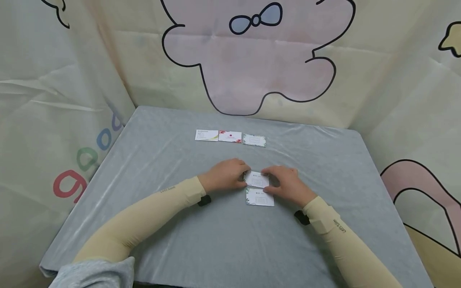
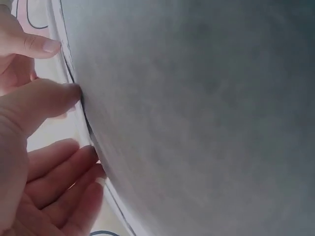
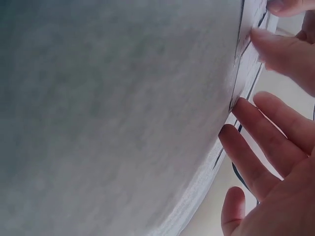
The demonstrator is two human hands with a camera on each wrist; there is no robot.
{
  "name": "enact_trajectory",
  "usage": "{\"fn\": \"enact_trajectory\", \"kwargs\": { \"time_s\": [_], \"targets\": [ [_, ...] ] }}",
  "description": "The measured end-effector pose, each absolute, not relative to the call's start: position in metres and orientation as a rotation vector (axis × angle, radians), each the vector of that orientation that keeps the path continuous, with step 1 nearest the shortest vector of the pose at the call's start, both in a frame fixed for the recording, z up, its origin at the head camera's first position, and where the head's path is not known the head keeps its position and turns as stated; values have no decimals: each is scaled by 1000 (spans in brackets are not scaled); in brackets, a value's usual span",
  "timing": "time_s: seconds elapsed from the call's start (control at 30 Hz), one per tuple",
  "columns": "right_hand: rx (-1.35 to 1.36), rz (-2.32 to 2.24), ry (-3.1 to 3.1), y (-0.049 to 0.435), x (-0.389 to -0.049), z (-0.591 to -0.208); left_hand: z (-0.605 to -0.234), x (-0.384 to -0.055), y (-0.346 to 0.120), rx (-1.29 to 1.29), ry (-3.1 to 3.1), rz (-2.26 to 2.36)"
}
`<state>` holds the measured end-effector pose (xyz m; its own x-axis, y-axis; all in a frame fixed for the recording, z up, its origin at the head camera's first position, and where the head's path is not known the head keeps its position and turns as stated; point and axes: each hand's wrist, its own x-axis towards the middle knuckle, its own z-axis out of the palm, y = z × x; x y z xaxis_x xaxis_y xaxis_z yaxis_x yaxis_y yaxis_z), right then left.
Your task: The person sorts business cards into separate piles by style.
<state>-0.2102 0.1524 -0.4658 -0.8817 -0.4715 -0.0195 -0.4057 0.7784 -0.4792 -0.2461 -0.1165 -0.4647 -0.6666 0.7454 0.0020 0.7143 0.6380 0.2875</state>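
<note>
Two white business cards with green leaf corners lie one above the other near the middle of the table. My left hand [image 1: 226, 175] holds the upper business card [image 1: 256, 179] at its left end, index finger at the top corner and thumb at the bottom one. At the right end, my right hand [image 1: 288, 184] grips the same card in the same way. Its thumb comes down close to the lower business card [image 1: 260, 197]. The wrist views show the left thumb [image 2: 54, 101] and right thumb [image 3: 285, 54] low at the cloth, with the other fingers spread.
Farther back, a row holds a white card with a yellow curve [image 1: 207, 135], a card with red flowers [image 1: 230, 137] and a leaf-bordered card [image 1: 254, 140]. A grey cloth [image 1: 162, 152] covers the table. Printed curtains [image 1: 144, 72] hang behind and at both sides.
</note>
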Motion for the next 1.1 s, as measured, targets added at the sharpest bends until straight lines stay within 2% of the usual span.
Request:
{"fn": "enact_trajectory", "kwargs": {
  "time_s": [0.3,0.57,0.77,1.1],
  "targets": [
    [-719,-630,2865,147,-238,-465,-458,-274,-116,1213,2757,378],
    [-571,-615,2862,141,-302,-454,-450,-337,-109,1133,2834,285],
    [-476,-666,2846,139,-340,-460,-461,-372,-103,1035,2850,331],
    [-450,-715,2847,137,-368,-469,-465,-395,-102,971,2830,328]
  ]
}}
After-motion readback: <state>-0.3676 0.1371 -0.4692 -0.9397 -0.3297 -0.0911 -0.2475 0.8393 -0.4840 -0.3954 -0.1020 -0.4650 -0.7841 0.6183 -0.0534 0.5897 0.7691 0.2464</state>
